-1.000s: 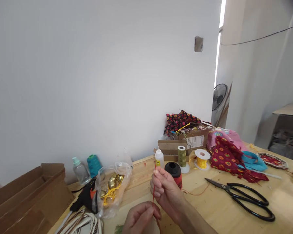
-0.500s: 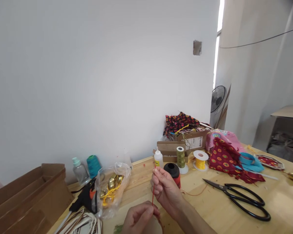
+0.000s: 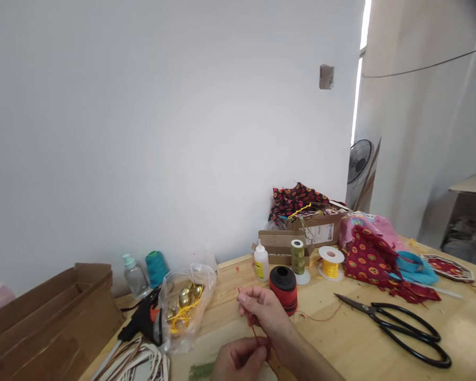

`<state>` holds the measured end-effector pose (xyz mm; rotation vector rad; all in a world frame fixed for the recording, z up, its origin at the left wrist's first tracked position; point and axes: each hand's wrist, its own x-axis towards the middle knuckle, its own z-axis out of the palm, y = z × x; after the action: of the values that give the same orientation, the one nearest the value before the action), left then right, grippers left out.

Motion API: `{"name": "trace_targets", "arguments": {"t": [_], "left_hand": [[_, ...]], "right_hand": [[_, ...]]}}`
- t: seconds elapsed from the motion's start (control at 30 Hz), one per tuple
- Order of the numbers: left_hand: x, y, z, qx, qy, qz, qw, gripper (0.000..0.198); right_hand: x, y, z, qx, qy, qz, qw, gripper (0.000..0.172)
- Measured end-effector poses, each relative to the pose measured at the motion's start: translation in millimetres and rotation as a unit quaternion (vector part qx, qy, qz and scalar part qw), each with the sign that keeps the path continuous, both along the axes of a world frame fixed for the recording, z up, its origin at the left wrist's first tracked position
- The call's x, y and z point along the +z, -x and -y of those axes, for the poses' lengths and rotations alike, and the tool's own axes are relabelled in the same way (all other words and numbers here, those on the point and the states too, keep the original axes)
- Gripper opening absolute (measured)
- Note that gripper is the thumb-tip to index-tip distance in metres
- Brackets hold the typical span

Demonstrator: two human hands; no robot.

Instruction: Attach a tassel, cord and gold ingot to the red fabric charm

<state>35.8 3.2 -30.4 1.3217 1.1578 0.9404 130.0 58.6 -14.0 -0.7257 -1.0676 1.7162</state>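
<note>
A thin red cord (image 3: 253,332) runs between my two hands at the front of the table. My right hand (image 3: 265,315) pinches its upper part, and a short end sticks up past the fingertips. Lower down, my left hand (image 3: 240,360) is closed on the cord with thumb and forefinger. A pale flat piece (image 3: 267,373) shows partly beneath my hands; most of it is hidden. Just behind my right hand stands a spool of red thread (image 3: 282,288) with a black top.
Black-handled scissors (image 3: 396,325) lie to the right. Behind are a glue bottle (image 3: 261,263), an olive thread spool (image 3: 297,257) and a yellow cord spool (image 3: 330,263). Leftward sit a plastic bag of brass bells (image 3: 188,301), a black glue gun (image 3: 143,320) and a cardboard box (image 3: 63,323).
My right hand has come down nearer my left hand, and the red cord between them now slants. The glue bottle has come fully into sight. The view has shifted slightly left.
</note>
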Motion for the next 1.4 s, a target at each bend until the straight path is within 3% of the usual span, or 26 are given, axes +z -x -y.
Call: {"name": "trace_targets", "arguments": {"t": [0.23, 0.3, 0.43, 0.53, 0.73, 0.87, 1.2, 1.4], "left_hand": [[13.7, 24, -10, 0.203, -0.02, 0.117, 0.972, 0.044], [13.9, 29, -11, 0.199, -0.036, 0.138, 0.97, 0.041], [12.6, 32, -10, 0.134, -0.046, 0.147, 0.979, 0.033], [11.5, 34, -10, 0.128, -0.056, 0.142, 0.98, 0.028], [11.0, 39, -12, 0.196, -0.047, 0.16, 0.966, 0.021], [10.3, 39, -12, 0.228, -0.025, 0.196, 0.953, 0.024], [8.6, 36, -12, 0.202, -0.04, 0.169, 0.964, 0.024], [9.8, 36, -13, 0.248, -0.035, 0.165, 0.954, 0.026]], "right_hand": [[6.0, -2, 6, 0.043, -0.036, 0.021, 0.998, 0.035], [4.2, -1, 8, 0.067, -0.042, 0.027, 0.997, 0.036], [-1.6, 0, 8, 0.101, -0.047, 0.037, 0.993, 0.037], [-4.9, 0, 8, 0.118, -0.052, 0.042, 0.991, 0.037], [-6.6, -1, 10, 0.151, -0.077, 0.054, 0.984, 0.036], [-5.9, 1, 10, 0.129, -0.1, 0.07, 0.984, 0.035], [-18.2, 5, 3, 0.117, -0.097, 0.101, 0.983, 0.036], [-16.8, 3, 2, 0.094, -0.098, 0.101, 0.986, 0.034]]}}
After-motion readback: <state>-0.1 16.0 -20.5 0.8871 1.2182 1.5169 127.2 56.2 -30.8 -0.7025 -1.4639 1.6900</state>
